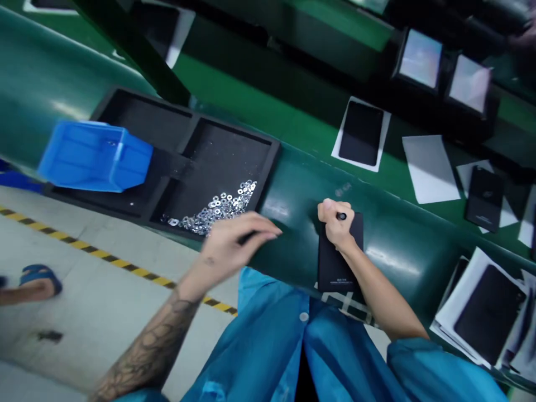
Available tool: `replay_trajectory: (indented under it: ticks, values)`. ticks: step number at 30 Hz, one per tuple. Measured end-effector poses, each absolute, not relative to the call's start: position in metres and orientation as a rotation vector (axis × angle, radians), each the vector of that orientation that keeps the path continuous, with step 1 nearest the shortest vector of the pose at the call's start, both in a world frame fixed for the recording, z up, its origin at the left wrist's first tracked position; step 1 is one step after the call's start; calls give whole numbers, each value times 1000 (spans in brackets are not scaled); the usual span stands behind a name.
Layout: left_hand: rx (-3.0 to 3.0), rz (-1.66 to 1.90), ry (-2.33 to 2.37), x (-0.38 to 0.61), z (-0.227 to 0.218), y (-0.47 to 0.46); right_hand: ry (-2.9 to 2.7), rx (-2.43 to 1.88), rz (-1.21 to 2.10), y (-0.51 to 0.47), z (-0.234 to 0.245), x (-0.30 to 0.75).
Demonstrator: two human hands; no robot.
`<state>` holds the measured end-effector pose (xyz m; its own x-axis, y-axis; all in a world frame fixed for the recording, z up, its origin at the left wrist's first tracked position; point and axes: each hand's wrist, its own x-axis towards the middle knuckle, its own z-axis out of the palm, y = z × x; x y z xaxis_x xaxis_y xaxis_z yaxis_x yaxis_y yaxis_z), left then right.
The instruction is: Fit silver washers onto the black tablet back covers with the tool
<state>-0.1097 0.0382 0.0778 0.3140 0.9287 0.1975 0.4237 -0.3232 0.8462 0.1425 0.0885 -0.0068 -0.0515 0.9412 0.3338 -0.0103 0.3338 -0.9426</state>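
Note:
My right hand point(336, 221) is closed in a fist round a small dark tool and rests on a flat black panel point(335, 265) lying on the green bench edge. My left hand point(238, 237) hovers with fingers stretched out and together, just in front of a pile of small silver washers point(218, 209). The washers lie in the right compartment of a black tray point(268, 162). Motion blurs the left fingers, and I see nothing in them.
A blue plastic bin point(94, 156) sits on the tray's left part. More black panels on white sheets point(360, 134) lie along the green belt; a stack point(486, 312) sits at right. Someone's foot in a blue sandal point(39, 277) stands on the floor left.

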Motion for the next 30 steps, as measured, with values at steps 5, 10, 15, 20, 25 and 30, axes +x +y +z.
replay_trajectory:
  ticks: [5,10,15,20,25,30]
  values:
    - [1641,875,946,-33,27,-17,-942,-924,1161,87,23,180]
    - [1478,913,936,-6,-5,-55,-782,-1344,1182,12,40,276]
    - [1401,842,863,14,-7,-65,-775,-1737,1384,-90,29,303]
    - [1302,800,804,32,-12,-44,-626,-1733,1462,-117,10,290]
    - [1274,788,786,39,-13,-4,-558,-1692,1343,-77,18,306]
    - [1589,860,924,2,-13,10,-642,-1649,879,8,64,394]
